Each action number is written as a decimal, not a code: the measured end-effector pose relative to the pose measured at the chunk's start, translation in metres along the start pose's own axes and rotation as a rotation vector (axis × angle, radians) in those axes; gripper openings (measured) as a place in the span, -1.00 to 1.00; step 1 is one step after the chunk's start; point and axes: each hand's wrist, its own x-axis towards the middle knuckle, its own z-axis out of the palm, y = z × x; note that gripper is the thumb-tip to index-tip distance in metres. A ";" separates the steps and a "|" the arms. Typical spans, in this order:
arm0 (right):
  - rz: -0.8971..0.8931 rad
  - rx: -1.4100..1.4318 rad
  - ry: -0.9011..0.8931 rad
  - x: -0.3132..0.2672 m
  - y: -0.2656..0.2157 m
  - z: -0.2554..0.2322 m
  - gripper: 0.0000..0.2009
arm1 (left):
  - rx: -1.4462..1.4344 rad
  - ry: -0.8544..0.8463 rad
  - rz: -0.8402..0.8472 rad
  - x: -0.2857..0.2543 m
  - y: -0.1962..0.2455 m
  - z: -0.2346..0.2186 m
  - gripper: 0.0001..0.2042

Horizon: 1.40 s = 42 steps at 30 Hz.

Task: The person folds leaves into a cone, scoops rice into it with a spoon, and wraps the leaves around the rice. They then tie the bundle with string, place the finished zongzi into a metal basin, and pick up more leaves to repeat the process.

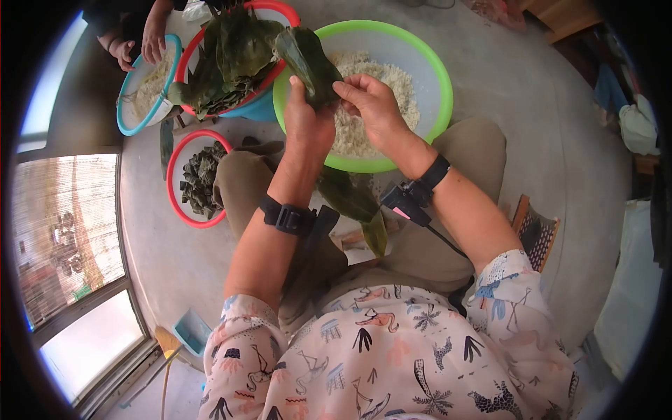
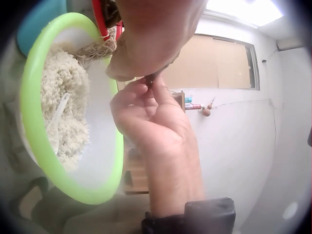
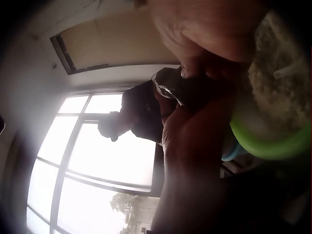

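Broad dark-green leaves (image 1: pixel 308 63), folded over one another, stand up between my hands in the head view. My left hand (image 1: pixel 311 126) grips them from below, its thumb against the near side. From the other side my right hand (image 1: pixel 374 105) pinches their lower right edge between thumb and fingers. Both hands are over a green-rimmed basin (image 1: pixel 439 70) of white rice (image 1: pixel 399 87). A white spoon (image 2: pixel 58 117) sticks out of the rice in the left wrist view. The hands hide the inside of the fold.
Behind on the left, a red-rimmed basin (image 1: pixel 183 70) holds a heap of leaves. A smaller red-rimmed basin (image 1: pixel 173 185) holds dark wrapped bundles (image 1: pixel 203 178). Another person's hands (image 1: pixel 154 42) are at a blue-rimmed basin (image 1: pixel 122 115). More leaves (image 1: pixel 350 196) lie between my knees.
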 end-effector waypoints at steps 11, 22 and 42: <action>-0.306 -0.157 0.177 0.003 0.011 0.009 -0.89 | 0.030 -0.030 0.094 -0.001 -0.009 0.005 -0.57; -0.590 -0.612 0.310 0.012 0.015 0.022 -0.87 | 0.067 0.075 0.274 -0.001 -0.009 0.012 -0.69; -0.707 -0.656 0.158 -0.002 0.012 0.034 -0.80 | 0.622 0.216 0.549 0.003 -0.010 0.009 -0.68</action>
